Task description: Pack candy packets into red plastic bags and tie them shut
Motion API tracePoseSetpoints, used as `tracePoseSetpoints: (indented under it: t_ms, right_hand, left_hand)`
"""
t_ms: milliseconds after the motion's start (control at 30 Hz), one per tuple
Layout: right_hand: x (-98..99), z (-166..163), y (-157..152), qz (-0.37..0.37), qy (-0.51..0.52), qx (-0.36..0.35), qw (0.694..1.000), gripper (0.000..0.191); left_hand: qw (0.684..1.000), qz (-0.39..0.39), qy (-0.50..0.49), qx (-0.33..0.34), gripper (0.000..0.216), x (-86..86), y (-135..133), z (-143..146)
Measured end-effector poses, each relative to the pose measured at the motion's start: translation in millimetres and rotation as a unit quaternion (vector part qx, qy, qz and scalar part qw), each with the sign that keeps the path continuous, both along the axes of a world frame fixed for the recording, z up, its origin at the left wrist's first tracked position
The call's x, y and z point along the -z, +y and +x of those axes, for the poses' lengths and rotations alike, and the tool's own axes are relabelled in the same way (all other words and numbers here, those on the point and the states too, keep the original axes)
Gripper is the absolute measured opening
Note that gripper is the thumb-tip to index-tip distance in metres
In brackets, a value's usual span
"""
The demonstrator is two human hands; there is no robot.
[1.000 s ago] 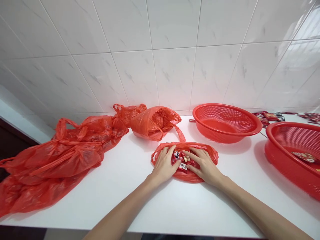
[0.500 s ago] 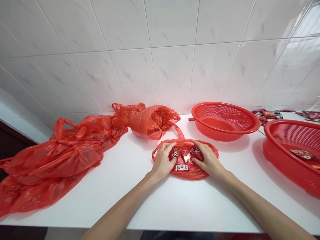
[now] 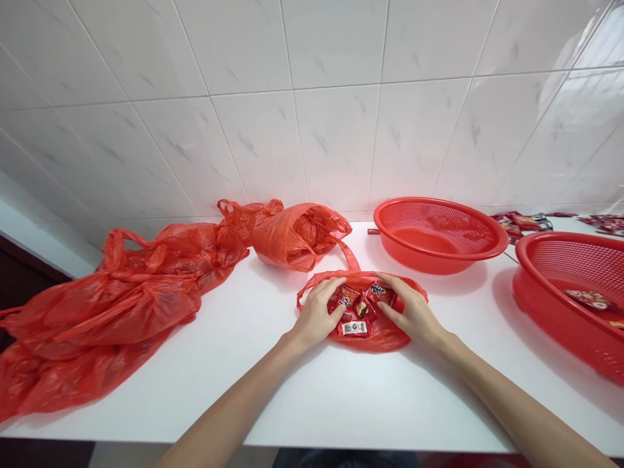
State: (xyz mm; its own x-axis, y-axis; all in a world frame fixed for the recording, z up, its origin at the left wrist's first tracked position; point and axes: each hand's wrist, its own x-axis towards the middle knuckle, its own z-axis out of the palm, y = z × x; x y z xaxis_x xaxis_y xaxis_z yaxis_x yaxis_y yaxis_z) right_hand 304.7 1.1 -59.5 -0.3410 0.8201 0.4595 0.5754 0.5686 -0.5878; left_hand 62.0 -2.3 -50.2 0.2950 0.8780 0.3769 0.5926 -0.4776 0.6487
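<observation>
While the spread hands (image 3: 319, 313) (image 3: 410, 311) rest apart, they partly hide the packets (image 3: 361, 307) and bag (image 3: 383, 342).

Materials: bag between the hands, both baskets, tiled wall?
Bag: looks like thin plastic film, slightly glossy; creased, floppy edges. Baskets: likely moulded plastic, smooth, some sheen; stiff rims, perforated sides. Wall: probably glazed ceramic, glossy; joint lines, window-like reflection.
</observation>
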Motion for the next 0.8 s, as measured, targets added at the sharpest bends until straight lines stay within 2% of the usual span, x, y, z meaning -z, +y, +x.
tracePoseSetpoints:
  t_ms: [133,267,400,500,600,700,800]
  right_hand:
    - [-7.5,3.1,-1.9,0.015,-0.034,-0.006,0.999,0.044]
    - [-10.6,21.9,4.2,0.027,-0.105,0.041,0.993,0.040]
    - [-15.5,46.2,10.9,-0.029,-0.141,0.067,0.987,0.063]
    - [-23.9,59.4,11.4,-0.119,-0.126,0.060,0.983,0.075]
    - [-35.9,65.9,7.3,-0.218,-0.105,0.049,0.969,0.075]
    - [-51.6,67.8,1.6,-0.291,-0.003,0.002,0.957,0.070]
    - [-73.0,69.4,-0.3,-0.299,0.139,-0.037,0.943,0.072]
  left_hand:
    - [0.999,0.030,0.029,0.009,0.045,-4.0,-1.2,-4.5]
    - [0.993,0.093,0.061,-0.032,0.038,-10.7,0.5,-15.1]
    - [0.986,0.100,0.086,-0.098,0.037,-16.9,6.3,-29.9]
    - [0.989,0.016,0.069,-0.129,0.028,-20.3,10.9,-42.5]
    - [0.988,-0.100,0.004,-0.119,0.019,-24.6,13.6,-52.4]
    - [0.974,-0.187,-0.105,-0.075,0.015,-34.6,14.1,-56.9]
    - [0.945,-0.234,-0.226,-0.018,0.022,-56.6,13.9,-59.2]
